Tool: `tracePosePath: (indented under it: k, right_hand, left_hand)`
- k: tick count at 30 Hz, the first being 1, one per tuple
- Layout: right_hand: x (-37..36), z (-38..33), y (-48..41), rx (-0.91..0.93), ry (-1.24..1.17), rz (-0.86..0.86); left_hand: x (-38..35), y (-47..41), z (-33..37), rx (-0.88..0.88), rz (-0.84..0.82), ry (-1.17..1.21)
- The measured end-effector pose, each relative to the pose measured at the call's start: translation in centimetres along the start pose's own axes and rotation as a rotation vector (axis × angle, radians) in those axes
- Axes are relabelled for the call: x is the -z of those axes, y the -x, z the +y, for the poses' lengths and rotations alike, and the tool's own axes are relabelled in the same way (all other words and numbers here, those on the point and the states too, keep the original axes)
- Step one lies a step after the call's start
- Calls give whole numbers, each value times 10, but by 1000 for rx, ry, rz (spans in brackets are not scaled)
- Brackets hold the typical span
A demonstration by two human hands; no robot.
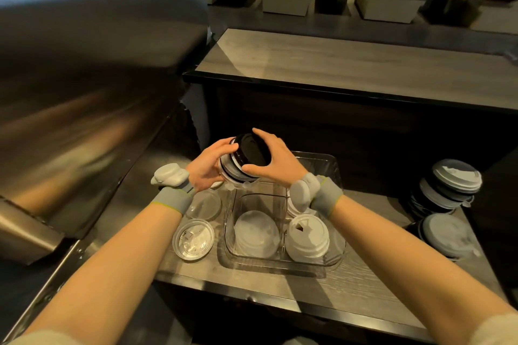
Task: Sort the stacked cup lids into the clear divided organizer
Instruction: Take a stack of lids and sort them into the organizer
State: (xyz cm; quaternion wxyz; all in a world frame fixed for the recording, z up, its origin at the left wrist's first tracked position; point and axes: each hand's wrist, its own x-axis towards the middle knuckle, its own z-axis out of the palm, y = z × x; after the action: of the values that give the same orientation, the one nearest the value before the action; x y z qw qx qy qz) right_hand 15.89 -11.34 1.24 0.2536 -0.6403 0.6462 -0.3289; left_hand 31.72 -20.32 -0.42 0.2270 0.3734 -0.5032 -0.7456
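I hold a short stack of lids (246, 158), black and white ones mixed, above the far end of the clear divided organizer (283, 259). My left hand (206, 165) grips the stack from the left and underneath. My right hand (276, 161) closes over the top black lid from the right. In the organizer's near compartments lie a frosted flat lid (256, 234) on the left and a white sip-hole lid stack (307, 237) on the right. The far compartments are partly hidden by my hands.
Two clear flat lids (193, 238) lie on the wooden counter left of the organizer. Tall mixed stacks of black and white lids (445, 190) stand at the right, with another stack (445, 235) nearer. A steel appliance fills the left. A raised ledge runs behind.
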Motion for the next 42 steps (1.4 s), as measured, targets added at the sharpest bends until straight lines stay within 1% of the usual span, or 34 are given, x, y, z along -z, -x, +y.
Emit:
tracePosePath:
  k: [2,4,9,11,13,14,15,19,22,26,28,31,33,34,35,36,37,39,40,41,42]
  right_hand:
    - [-2,3,-2,-10,-47,28]
    - [-2,4,-4,-38,-144,50]
    - [2,8,-7,-85,-352,37]
    - [4,10,-10,-104,-455,89]
    - [7,15,-12,-149,-549,193]
    - [9,19,-12,-172,-552,223]
    - [10,24,-14,-196,-518,210]
    - [2,50,-21,-289,-143,-54]
    - [-12,62,-31,-238,37,-171]
    - [-23,64,-47,-139,433,-457]
    - [-29,61,-51,-80,589,-554]
    - [-37,62,-50,-60,754,-670]
    - [-37,63,-48,-54,774,-699]
    - [-33,62,-48,-54,708,-673]
    - [-29,61,-50,-62,583,-613]
    - [-24,59,-53,-83,422,-509]
    - [-21,55,-56,-134,246,-367]
    - [-11,46,-59,-323,-132,-48]
    - [-6,40,-59,-393,-330,72]
    - [1,36,-57,-404,-481,151]
    - [6,32,-57,-366,-553,173]
  left_hand:
    - [2,0,0,-4,-18,16]
    - [5,0,0,-9,-32,40]
    - [10,1,0,-17,5,68]
    - [12,-1,1,-14,12,118]
    - [15,-1,2,0,29,241]
    - [16,-1,3,0,40,292]
    - [19,-1,4,-1,50,334]
    - [27,-2,6,-2,78,453]
    - [33,-7,8,-5,118,432]
    - [29,-13,11,20,96,410]
    - [27,-15,12,26,88,379]
    - [26,-19,12,30,98,363]
    - [27,-21,12,34,92,344]
    - [27,-22,12,34,90,327]
    - [28,-22,12,34,92,313]
    - [28,-24,12,34,98,299]
    - [30,-24,12,38,108,287]
    - [28,-25,11,52,123,275]
    - [27,-24,10,60,124,278]
    - [24,-24,10,65,124,276]
    - [23,-25,10,69,127,269]
